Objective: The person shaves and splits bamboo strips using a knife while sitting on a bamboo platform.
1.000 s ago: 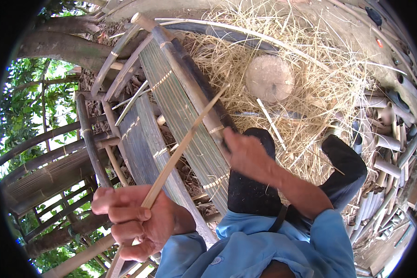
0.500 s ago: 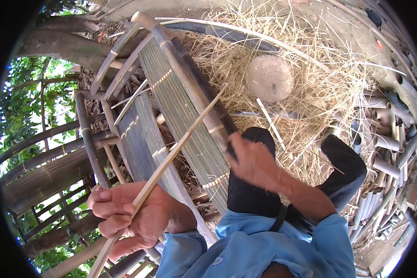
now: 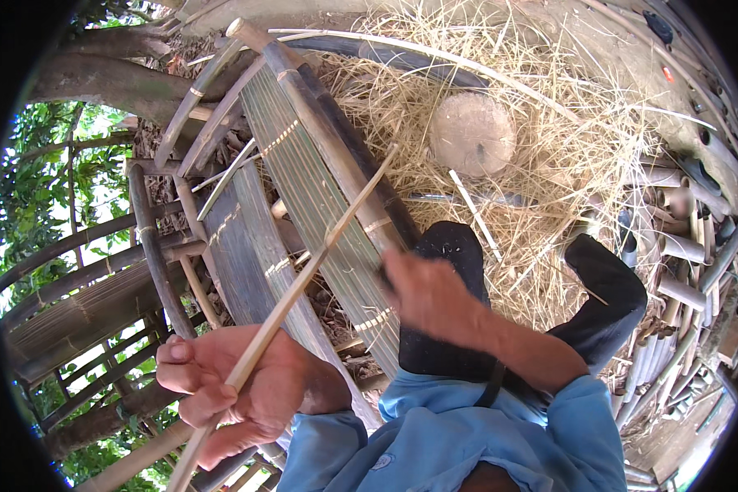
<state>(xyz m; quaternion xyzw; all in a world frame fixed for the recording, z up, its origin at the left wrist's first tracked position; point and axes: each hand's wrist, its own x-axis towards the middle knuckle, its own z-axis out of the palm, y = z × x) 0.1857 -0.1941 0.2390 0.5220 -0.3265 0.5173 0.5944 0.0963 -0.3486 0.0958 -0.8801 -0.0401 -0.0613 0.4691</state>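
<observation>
A long, slim bamboo strip (image 3: 282, 310) slants from the lower left up over the bench, its thin tip above the straw-littered ground. My left hand (image 3: 272, 384), palm up, is closed on the strip's lower part, which lies across the palm between thumb and curled fingers. By my thigh, my right hand (image 3: 435, 297) appears closed but blurred by motion. A dark shape shows at its finger side; what it is I cannot make out. The right hand is apart from the strip.
A bamboo-slatted bench (image 3: 303, 164) with a thick pole rail (image 3: 324, 135) lies along my left. Ahead, a round wooden stump (image 3: 473, 135) stands among pale shavings (image 3: 549, 164). Cut bamboo tubes (image 3: 682, 250) are piled on the right. A bamboo railing (image 3: 152, 238) is at far left.
My right hand has moved slightly left and down beside my thigh. The strip has shifted a little in my left hand, which keeps its grip.
</observation>
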